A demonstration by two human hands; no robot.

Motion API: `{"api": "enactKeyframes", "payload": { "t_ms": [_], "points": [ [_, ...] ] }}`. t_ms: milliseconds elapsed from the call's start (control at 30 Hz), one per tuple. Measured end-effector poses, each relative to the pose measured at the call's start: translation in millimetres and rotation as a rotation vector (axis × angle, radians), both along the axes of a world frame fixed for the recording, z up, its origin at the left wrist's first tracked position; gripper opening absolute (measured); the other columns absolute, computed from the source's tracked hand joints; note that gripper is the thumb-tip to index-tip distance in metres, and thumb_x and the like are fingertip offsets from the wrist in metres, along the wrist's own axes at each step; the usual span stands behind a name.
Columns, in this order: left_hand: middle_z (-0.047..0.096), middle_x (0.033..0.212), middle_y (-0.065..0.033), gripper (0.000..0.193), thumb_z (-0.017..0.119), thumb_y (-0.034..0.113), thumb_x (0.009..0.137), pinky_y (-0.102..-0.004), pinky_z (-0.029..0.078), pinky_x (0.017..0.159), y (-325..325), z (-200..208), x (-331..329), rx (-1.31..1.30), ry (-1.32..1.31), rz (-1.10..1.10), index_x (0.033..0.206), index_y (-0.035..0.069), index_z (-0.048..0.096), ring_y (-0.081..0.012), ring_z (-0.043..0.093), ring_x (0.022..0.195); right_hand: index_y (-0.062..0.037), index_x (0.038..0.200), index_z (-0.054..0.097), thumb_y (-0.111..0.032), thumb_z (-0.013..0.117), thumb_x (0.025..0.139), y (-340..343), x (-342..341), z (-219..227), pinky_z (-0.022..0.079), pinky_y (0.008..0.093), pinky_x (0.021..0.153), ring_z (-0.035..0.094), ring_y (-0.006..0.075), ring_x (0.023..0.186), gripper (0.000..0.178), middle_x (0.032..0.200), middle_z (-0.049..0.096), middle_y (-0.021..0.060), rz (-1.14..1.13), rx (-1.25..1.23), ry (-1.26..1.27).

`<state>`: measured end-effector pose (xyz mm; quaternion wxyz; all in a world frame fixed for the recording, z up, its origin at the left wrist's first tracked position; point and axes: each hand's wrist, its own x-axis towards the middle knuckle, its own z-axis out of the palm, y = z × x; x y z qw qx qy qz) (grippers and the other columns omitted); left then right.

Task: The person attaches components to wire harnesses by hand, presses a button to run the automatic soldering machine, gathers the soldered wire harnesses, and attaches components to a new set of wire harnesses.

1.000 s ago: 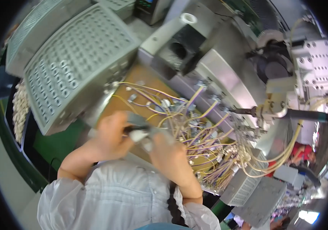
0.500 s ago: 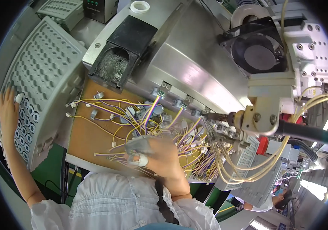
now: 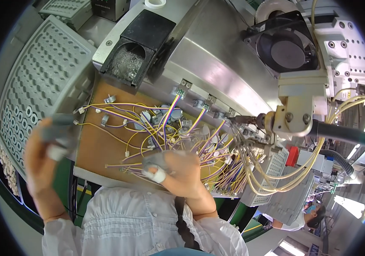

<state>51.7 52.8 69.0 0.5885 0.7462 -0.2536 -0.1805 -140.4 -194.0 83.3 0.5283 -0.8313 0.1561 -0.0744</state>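
My left hand [image 3: 50, 147], smeared by motion, is in front of the right edge of a grey tray [image 3: 58, 55] of small ring-topped metal parts [image 3: 14, 123]. Grey covers are on its fingers and a white wrap on the thumb; whether it holds anything is hidden by the blur. My right hand [image 3: 176, 170] is over the front of a brown work board [image 3: 95, 149], its covered fingers curled toward the white-wrapped thumb. Yellow and purple wires [image 3: 125, 165] run up to those fingertips. What lies between them does not show.
Wired small round metal parts [image 3: 174, 115] pile on the board. Behind stands a metal machine housing [image 3: 216, 55] with fixtures along its lower edge, and a black box [image 3: 129, 64] of shiny scraps. A machine head [image 3: 291, 115] with looping tubes and a fan [image 3: 282, 47] overhangs the right.
My left hand has come off the tray's rows of parts, moving right toward the board. The right hand stays over the wires, its fingers slightly shifted.
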Motion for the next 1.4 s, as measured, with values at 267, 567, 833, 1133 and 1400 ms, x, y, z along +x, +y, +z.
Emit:
{"api": "enactKeyframes", "payload": {
  "t_ms": [267,567,833,1133,1400],
  "points": [
    [0.054,0.118,-0.014,0.031,0.065,-0.005,0.077,-0.0337,0.047,0.085,-107.8,14.0,-44.3,-0.331,0.15,-0.427,0.107,0.0,0.06,-0.0237,0.056,0.104,0.0004,0.084,0.067,-0.01,0.073,0.08,-4.3,-13.7,7.8,0.042,0.0289,0.049,0.054,0.0177,0.054,0.013,0.067,0.06,0.0102,-0.029,0.055,-0.172],
    [0.061,0.086,-0.0026,0.018,0.069,0.006,0.082,-0.0236,0.044,0.063,-169.4,9.1,-30.9,-0.172,0.195,-0.496,0.097,0.0,0.061,-0.0072,0.053,0.072,0.0018,0.087,0.068,-0.012,0.077,0.076,-4.0,-30.6,8.0,0.049,0.0286,0.054,0.063,0.0183,0.06,0.019,0.073,0.066,0.0115,-0.066,0.032,-0.268],
    [0.064,0.095,-0.015,0.022,0.075,0.006,0.068,-0.0357,0.051,0.065,-134.2,6.8,-59.5,-0.268,-0.281,-0.538,0.085,0.0,0.063,-0.0301,0.063,0.077,0.0033,0.091,0.07,-0.012,0.077,0.076,2.2,-56.4,8.4,0.049,0.0249,0.059,0.064,0.0142,0.064,0.023,0.077,0.069,0.0111,-0.28,0.189,-0.247],
    [0.063,0.092,-0.0161,0.021,0.074,0.005,0.068,-0.0365,0.049,0.062,-119.6,8.9,-73.0,-0.312,-0.298,-0.561,0.08,-0.001,0.059,-0.0312,0.061,0.074,0.004,0.081,0.068,-0.017,0.081,0.072,18.6,-74.8,4.2,0.044,0.0248,0.054,0.058,0.0134,0.059,0.025,0.07,0.067,0.0092,-0.445,0.296,-0.274],
    [0.063,0.098,-0.0175,0.023,0.074,0.003,0.071,-0.0366,0.049,0.07,-118.6,6.4,-78.2,-0.305,-0.229,-0.567,0.09,-0.002,0.062,-0.0336,0.062,0.08,0.0031,0.075,0.065,-0.022,0.083,0.07,24.2,-86.0,5.9,0.041,0.0252,0.052,0.055,0.0139,0.056,0.031,0.067,0.063,0.008,-0.517,0.252,-0.278]
  ]
}}
